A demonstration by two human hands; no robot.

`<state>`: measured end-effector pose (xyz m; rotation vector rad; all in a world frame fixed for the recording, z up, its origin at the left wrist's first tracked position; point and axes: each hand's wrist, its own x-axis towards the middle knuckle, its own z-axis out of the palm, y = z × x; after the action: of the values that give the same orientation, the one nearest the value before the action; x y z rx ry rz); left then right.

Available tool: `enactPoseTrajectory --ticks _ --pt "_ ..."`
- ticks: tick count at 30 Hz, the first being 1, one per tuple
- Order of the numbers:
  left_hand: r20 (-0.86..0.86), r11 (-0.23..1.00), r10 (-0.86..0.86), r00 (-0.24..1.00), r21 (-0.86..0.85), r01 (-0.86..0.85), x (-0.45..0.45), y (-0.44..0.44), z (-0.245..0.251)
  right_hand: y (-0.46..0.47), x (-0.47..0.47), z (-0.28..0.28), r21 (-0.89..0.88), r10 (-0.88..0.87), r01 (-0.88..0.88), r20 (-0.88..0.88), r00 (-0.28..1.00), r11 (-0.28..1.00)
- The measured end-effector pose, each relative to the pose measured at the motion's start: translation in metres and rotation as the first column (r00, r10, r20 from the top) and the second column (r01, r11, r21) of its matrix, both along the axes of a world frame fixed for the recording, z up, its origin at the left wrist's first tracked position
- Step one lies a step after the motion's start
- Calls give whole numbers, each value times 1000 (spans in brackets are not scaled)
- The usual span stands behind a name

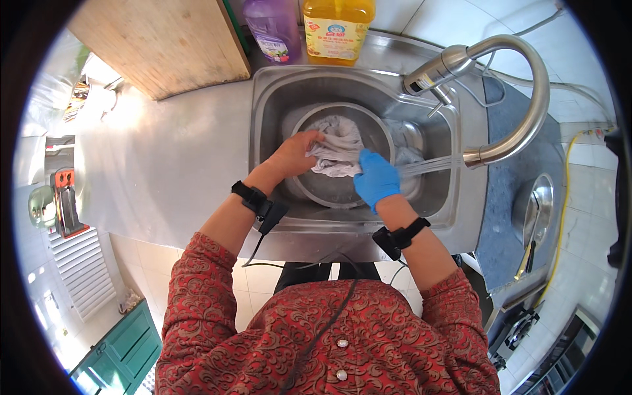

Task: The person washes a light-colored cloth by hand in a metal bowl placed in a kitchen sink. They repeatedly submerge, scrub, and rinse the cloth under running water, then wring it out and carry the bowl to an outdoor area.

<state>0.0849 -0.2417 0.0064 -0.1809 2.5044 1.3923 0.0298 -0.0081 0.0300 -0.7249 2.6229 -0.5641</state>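
Note:
My left hand (pixel 295 152), without a glove, grips the left side of a wet, pale grey cloth (pixel 338 143). On the cloth's right edge, my right hand (pixel 377 177) in a blue glove is closed, its fingertips partly hidden. The cloth lies bunched in a round metal basin (pixel 340 196), which stands inside a stainless steel sink (pixel 276 86). Water runs sideways from the curved faucet (pixel 535 103) towards the right hand. Sudsy water shows in the sink to the right of the basin.
A purple bottle (pixel 274 29) and a yellow detergent bottle (pixel 338 32) stand behind the sink. A wooden cutting board (pixel 163 44) is at the back left. On the right counter, a metal bowl (pixel 540 197) holds utensils. Cables hang from both wrist straps.

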Motion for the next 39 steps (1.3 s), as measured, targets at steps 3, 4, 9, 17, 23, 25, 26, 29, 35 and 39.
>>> enactPoseTrajectory --ticks 3,4,9,17,23,25,26,29,35,39 --pt "-30 988 -78 997 -133 73 5 4 -36 -23 18 -14 134 100 -103 32 995 986" --pt "6 980 -91 996 -176 91 5 5 -46 -36 20 -20 238 112 -141 132 985 961" --pt "283 923 -187 941 -278 267 -15 4 -71 -78 12 -45 451 33 -195 341 939 871" --pt "530 772 -393 751 -253 583 -21 26 -76 -70 -1 -112 519 -68 -157 388 919 841" --pt "492 885 -419 763 33 465 -31 1 -70 -60 -21 -115 606 5 -428 573 819 670" --pt "492 962 -252 833 30 273 -29 -7 -70 -65 -24 -118 593 -108 -220 466 878 775" --pt "493 986 -155 856 21 166 -23 -10 -70 -68 -22 -119 529 -172 -53 367 914 847" --pt "433 999 -14 901 -22 26 -12 -18 -70 -85 -9 -121 433 -171 1 353 920 901" --pt "409 991 129 903 -11 -137 -1 -26 -62 -74 -36 -86 445 -89 -140 455 886 885" --pt "370 965 233 899 27 -262 2 -26 -55 -76 -34 -79 423 -500 357 299 813 833"
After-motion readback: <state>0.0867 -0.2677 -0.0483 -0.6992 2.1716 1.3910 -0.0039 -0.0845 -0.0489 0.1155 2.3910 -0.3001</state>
